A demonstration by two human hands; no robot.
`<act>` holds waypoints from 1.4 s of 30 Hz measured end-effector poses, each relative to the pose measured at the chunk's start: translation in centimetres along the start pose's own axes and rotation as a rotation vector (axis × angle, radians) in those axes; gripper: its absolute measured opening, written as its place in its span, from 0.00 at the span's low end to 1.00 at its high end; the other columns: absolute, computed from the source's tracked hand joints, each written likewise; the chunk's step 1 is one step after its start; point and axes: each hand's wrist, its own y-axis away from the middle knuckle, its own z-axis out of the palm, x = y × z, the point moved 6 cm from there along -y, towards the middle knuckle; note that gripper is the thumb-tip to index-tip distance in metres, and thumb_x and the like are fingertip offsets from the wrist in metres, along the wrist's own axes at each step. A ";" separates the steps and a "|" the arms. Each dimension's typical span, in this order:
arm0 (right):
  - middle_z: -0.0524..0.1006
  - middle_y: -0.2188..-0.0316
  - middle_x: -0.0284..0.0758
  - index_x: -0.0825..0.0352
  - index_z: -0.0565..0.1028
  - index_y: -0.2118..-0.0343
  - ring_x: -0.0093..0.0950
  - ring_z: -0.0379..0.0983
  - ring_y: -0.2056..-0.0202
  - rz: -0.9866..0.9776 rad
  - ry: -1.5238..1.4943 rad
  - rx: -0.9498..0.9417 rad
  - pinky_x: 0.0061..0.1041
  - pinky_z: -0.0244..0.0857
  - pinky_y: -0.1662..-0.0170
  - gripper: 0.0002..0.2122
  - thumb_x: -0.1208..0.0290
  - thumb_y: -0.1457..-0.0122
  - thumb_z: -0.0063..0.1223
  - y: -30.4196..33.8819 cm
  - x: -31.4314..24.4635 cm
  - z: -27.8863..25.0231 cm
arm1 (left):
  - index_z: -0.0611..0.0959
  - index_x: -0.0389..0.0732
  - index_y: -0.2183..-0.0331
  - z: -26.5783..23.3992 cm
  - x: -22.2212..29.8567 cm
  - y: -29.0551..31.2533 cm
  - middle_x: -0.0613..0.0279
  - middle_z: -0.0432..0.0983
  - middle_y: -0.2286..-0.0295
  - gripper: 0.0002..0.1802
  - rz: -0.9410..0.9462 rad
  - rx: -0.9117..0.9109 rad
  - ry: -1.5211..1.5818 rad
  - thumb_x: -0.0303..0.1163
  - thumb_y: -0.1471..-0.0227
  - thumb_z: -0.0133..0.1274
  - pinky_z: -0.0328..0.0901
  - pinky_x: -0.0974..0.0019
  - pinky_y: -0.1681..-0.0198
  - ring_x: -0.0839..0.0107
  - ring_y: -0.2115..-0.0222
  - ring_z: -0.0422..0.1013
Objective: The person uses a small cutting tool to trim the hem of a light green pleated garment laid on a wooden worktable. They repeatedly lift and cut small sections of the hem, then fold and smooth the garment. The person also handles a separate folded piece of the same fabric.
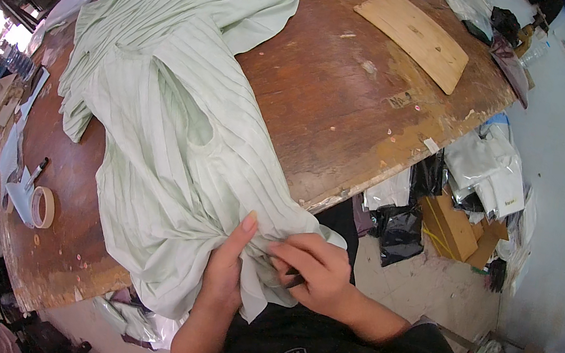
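Working on a bunched part of a pale green pleated garment, perhaps a dress, the two hands meet at the lower middle of the frame. The left hand grasps gathered cloth, its thumb laid on top and the fingers underneath. The right hand is curled closed, thumb and forefinger brought together at the fabric, with a small dark implement tucked in the grasp; whether a thread or only cloth lies between those fingertips cannot be told.

The garment runs from the upper left down to the hands, lying over the wooden table and drooping past its near edge. Pleats are already formed along much of its length, and a finished-looking opening shows near the middle. Judging by this, the piece is largely made up and the handwork is partway through, centred on one small spot. What seems left is completing that spot, then smoothing the cloth, since it lies creased and unfolded. How much of the rest has been gone over does not show. A tape roll and a marker pen lie at the left, both out of use
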 end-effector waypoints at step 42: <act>0.78 0.68 0.42 0.71 0.76 0.63 0.39 0.76 0.69 -0.034 0.155 -0.005 0.32 0.70 0.67 0.14 0.75 0.52 0.65 -2.0 1.1 -1.7 | 0.72 0.31 0.48 1.0 0.0 0.0 0.55 0.73 0.53 0.27 -0.050 0.008 0.003 0.36 0.44 0.57 0.63 0.64 0.47 0.66 0.53 0.71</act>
